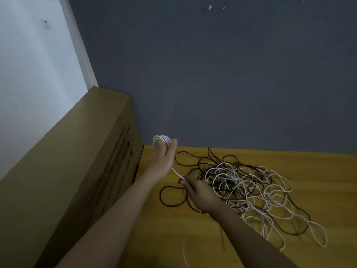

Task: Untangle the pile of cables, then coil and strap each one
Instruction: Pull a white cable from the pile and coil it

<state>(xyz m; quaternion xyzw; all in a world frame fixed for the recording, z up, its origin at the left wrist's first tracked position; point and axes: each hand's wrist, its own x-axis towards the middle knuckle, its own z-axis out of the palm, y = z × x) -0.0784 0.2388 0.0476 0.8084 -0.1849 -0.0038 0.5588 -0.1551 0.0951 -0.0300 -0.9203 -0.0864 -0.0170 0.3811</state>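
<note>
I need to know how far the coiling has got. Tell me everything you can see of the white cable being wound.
The white cable is thin and looks plastic-coated. Several turns are looped round the fingers of the raised left hand. From there a taut stretch runs down to the right hand, which pinches it. Its remainder seems to lead into the tangled pile on the wooden surface; where it ends cannot be told.

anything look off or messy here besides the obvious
Mostly the cable pile: black and white cables lie knotted together on the wooden table. The white cable's coil on the left hand looks tidy. Chipped paint marks the grey wall.
</note>
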